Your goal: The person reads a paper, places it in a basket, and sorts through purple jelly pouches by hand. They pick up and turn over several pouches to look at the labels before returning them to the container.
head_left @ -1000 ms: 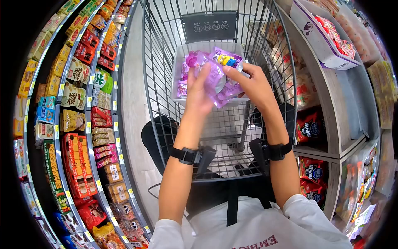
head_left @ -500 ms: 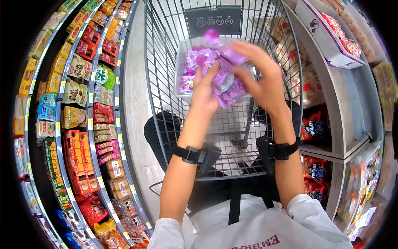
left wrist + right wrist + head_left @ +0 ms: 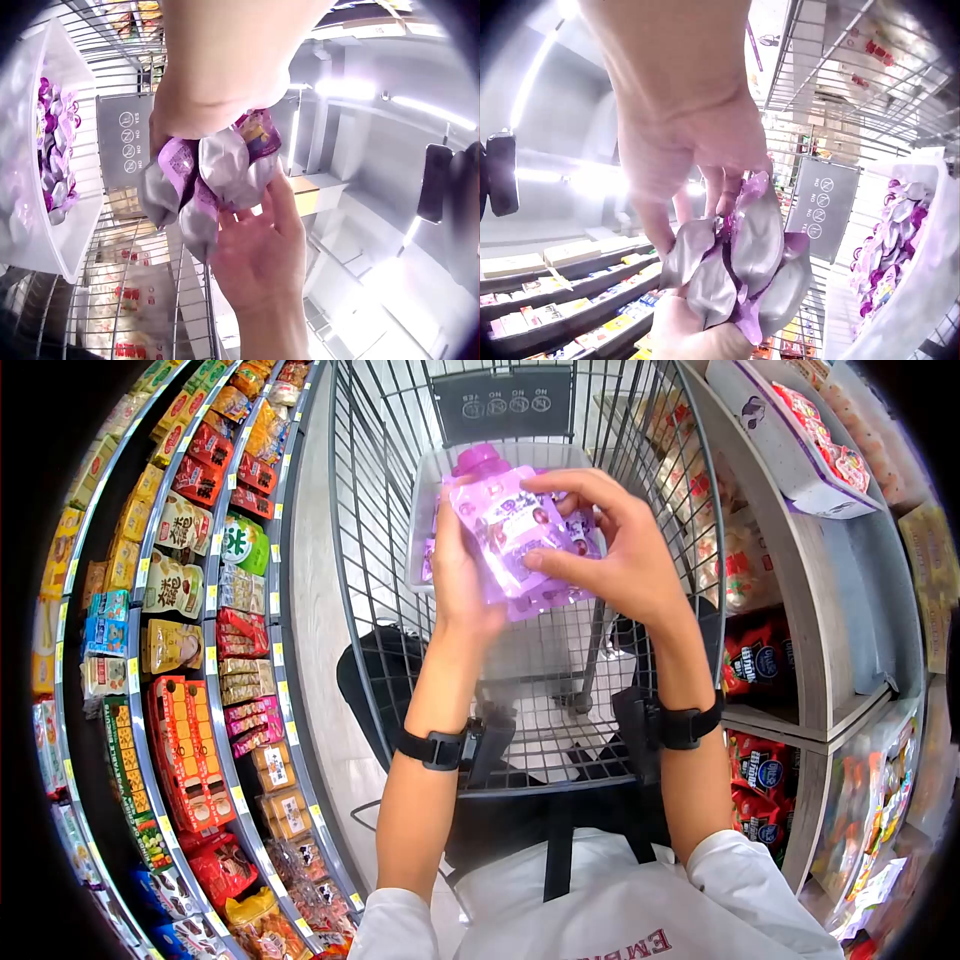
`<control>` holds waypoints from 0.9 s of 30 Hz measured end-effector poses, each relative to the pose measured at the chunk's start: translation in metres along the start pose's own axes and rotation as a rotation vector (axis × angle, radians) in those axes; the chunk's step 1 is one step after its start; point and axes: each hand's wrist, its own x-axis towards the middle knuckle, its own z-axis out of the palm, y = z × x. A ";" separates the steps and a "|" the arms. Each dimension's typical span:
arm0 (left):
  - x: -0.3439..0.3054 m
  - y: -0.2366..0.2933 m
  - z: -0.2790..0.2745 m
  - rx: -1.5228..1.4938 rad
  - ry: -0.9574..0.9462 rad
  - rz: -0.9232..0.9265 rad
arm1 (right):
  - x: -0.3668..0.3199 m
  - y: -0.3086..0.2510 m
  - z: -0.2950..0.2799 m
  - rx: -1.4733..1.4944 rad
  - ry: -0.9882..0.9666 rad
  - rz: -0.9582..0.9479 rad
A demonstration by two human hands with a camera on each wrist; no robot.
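Both hands hold a bunch of purple drink pouches over the shopping cart. The front spouted pouch [image 3: 510, 525] faces up in the head view, its purple cap [image 3: 482, 457] pointing away. My left hand [image 3: 460, 565] grips the bunch along its left side. From the right, my right hand [image 3: 625, 550] pinches it, thumb on the front pouch and fingers by its upper edge. Both wrist views show the silver undersides of several pouches [image 3: 225, 165] fanned between the hands. Beyond them a translucent plastic bin [image 3: 922, 255] holds more purple-capped pouches [image 3: 885, 240].
The bin stands inside the wire cart [image 3: 355, 600], below a grey sign panel [image 3: 503, 402]. Snack shelves [image 3: 215, 660] curve along the left. On the right are a wooden shelf unit [image 3: 800, 660] with bagged snacks and a white box [image 3: 795, 460] of red packets.
My right hand lifted a blurred pouch and laid it onto the bunch. A pouch with its cap away now lies on top, covering the yellow-and-blue cartoon one seen earlier.
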 end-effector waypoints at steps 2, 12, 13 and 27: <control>-0.001 -0.002 -0.003 0.075 -0.030 -0.039 | -0.002 -0.004 -0.002 -0.054 -0.024 0.054; 0.010 -0.009 -0.025 0.079 -0.067 -0.085 | 0.000 0.007 -0.003 0.031 0.024 -0.100; 0.010 -0.010 -0.028 0.096 -0.045 -0.070 | 0.000 0.007 -0.002 0.026 0.015 -0.105; 0.005 -0.004 -0.025 0.252 -0.072 -0.093 | 0.002 -0.009 -0.007 0.021 -0.068 -0.103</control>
